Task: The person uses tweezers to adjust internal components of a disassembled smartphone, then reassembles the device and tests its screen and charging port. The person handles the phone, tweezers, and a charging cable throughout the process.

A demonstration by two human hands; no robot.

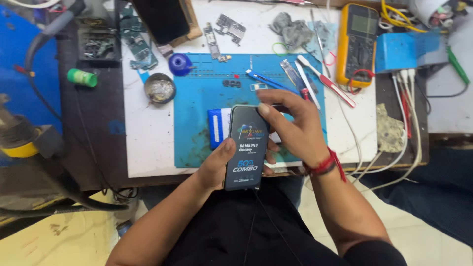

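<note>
A white worktop (148,148) fills the middle of the view, its surface stained and scuffed. It rests on a dark bench (96,128) whose edge shows at nine o'clock. A blue mat (197,123) lies flat on the worktop at centre, marked with dark smears. At seven o'clock the floor (59,236) is pale yellow and dirty. At four o'clock the floor is light tile. Lighting is even and bright, with no hard shadows.

Bright even light, soft focus (edges warped)
</note>
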